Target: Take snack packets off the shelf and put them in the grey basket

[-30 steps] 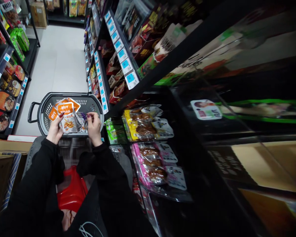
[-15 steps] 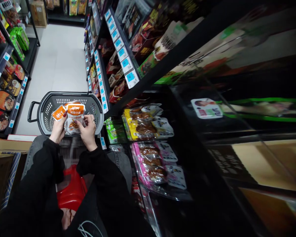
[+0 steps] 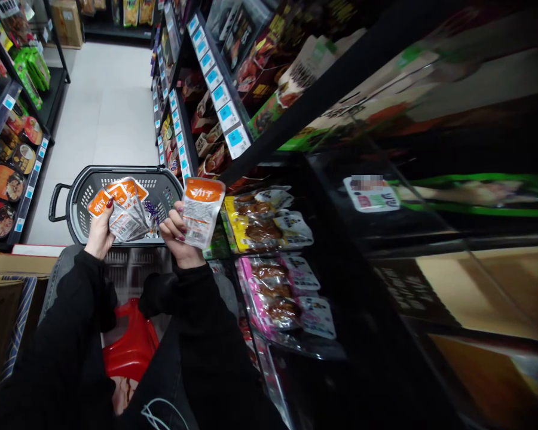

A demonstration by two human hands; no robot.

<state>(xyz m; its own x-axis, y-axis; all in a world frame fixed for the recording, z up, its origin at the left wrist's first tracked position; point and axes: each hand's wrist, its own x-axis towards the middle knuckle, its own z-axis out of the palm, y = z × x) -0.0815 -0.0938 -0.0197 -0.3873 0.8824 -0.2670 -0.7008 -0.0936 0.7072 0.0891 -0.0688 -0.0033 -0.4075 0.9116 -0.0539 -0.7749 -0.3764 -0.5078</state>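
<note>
My left hand [image 3: 100, 232] grips several orange-and-silver snack packets [image 3: 126, 210], fanned out over the grey shopping basket [image 3: 78, 222]. My right hand [image 3: 182, 237] pinches a single orange-and-silver snack packet [image 3: 202, 212] by its left edge, its printed text side facing me. That packet is upright, just beyond the basket's right rim and in front of the shelf. Something purple and silver [image 3: 151, 214] shows inside the basket beside the fanned packets; its kind is hard to make out.
A shelf rack with price tags [image 3: 222, 95] runs along the right. Yellow packs [image 3: 251, 224] and pink packs [image 3: 273, 292] of brown snacks lie low beside me. A red stool [image 3: 131, 343] is between my legs. Cardboard boxes [image 3: 4, 298] stand at left, and another rack [image 3: 13, 161] lines the aisle.
My right hand has moved right, away from the left, carrying one packet out to the basket's right side. The packets in my left hand are now spread apart.
</note>
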